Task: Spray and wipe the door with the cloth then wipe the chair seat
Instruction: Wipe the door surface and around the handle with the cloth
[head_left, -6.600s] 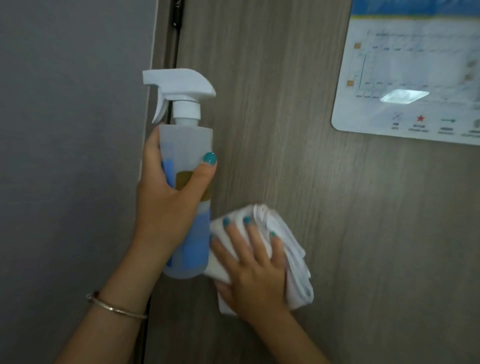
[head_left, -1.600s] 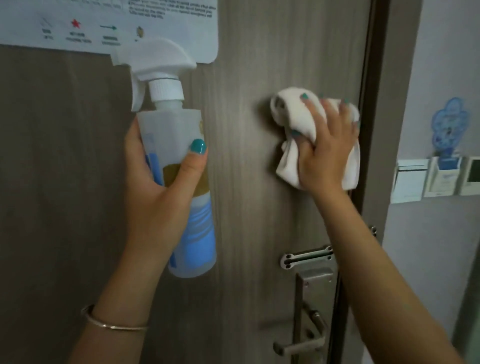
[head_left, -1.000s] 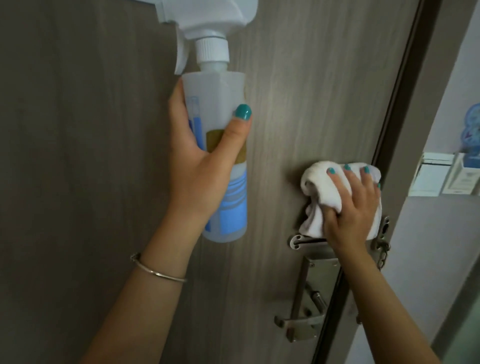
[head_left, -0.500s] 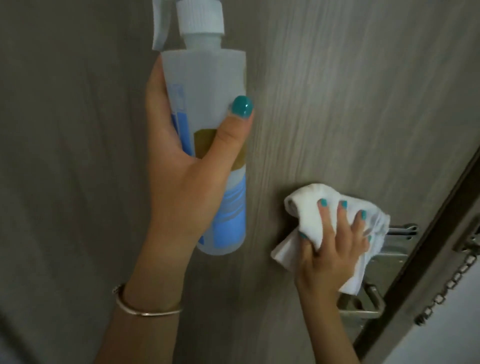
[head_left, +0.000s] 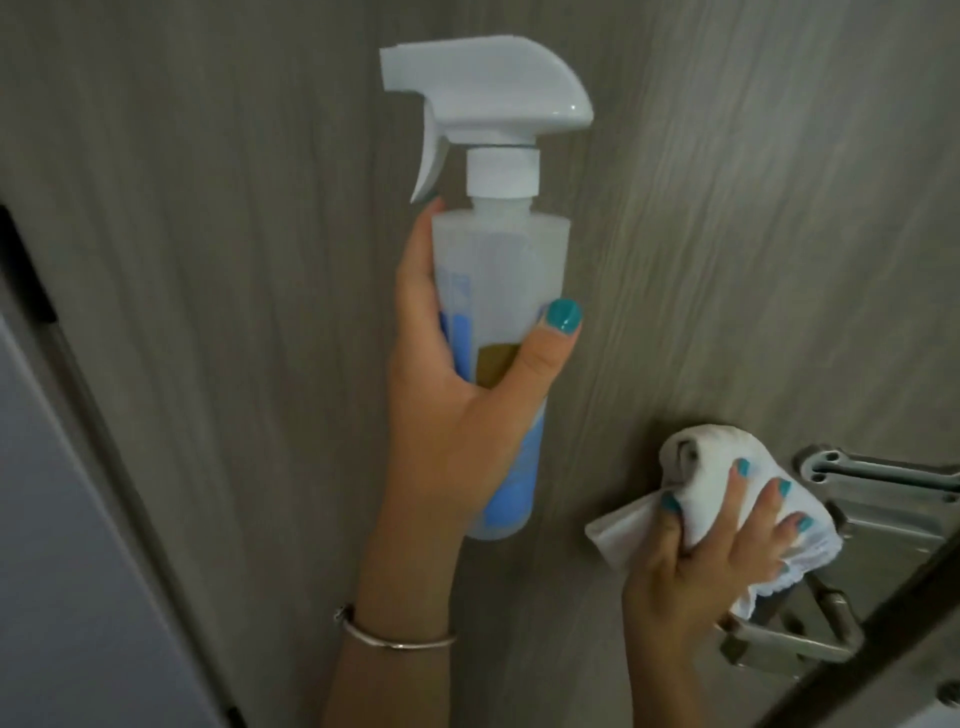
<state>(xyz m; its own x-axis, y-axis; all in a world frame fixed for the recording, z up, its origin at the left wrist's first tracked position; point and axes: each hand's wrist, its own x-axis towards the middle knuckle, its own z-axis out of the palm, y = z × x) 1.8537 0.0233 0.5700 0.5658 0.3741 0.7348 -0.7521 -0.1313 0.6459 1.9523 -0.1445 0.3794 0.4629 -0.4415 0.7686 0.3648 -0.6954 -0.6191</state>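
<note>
A grey wood-grain door (head_left: 727, 208) fills the view. The left hand (head_left: 457, 415) grips an upright spray bottle (head_left: 498, 291) before it. Right of the bottle and lower, the right hand (head_left: 701, 561) presses a bunched white cloth (head_left: 706, 467) against the door, beside the metal handle plate (head_left: 893, 519).

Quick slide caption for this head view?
Left hand grips translucent white-trigger spray bottle; right hand presses bunched white cloth on grey wood-grain door beside metal handle.
</note>
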